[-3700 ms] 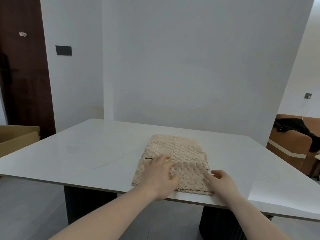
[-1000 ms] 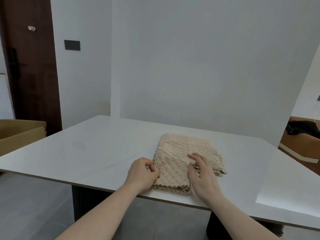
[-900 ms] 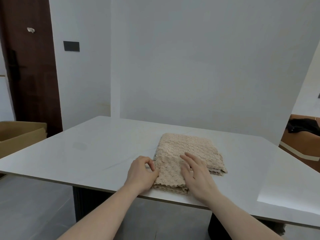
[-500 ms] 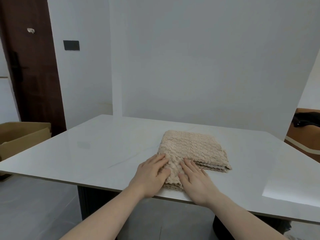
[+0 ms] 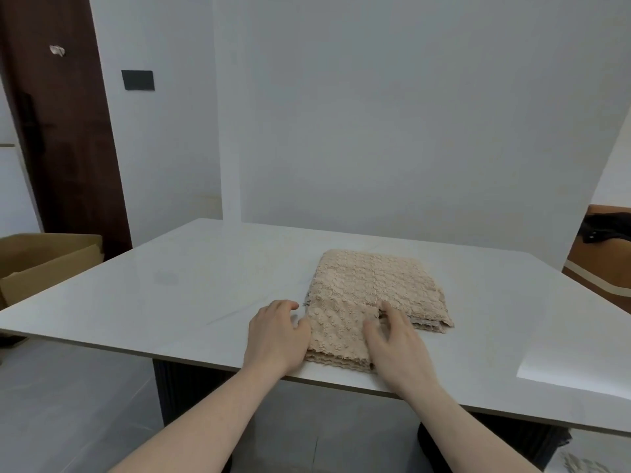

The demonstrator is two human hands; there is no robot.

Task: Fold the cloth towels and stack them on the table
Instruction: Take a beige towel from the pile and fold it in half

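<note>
On the white table (image 5: 170, 291), which fills most of the view, a single beige towel (image 5: 372, 285) is laid near the front edge, slightly right of centre. It is seen folded into several layers: a broad lower slab extends to the right and away from the person, and a narrower upper portion is doubled over at the near left, its stacked edges showing along the front. The folding of this towel is judged to be nearly finished, with only squaring or one last fold left. No second towel is seen on the table, so no stack has yet been built; whether further towels are waiting cannot be told. A cardboard box (image 5: 44, 261) is seen beyond the table's left edge, its contents hidden.

The left hand (image 5: 276, 336) is set at the towel's near left edge, its fingers curled loosely; the thumb is touching the cloth's side, but whether any fabric is actually gripped cannot be told. The right hand (image 5: 396, 339) is laid on the right side of the folded upper portion, fingers spread and mostly straight, pressing or smoothing the towel and not grasping it.
</note>
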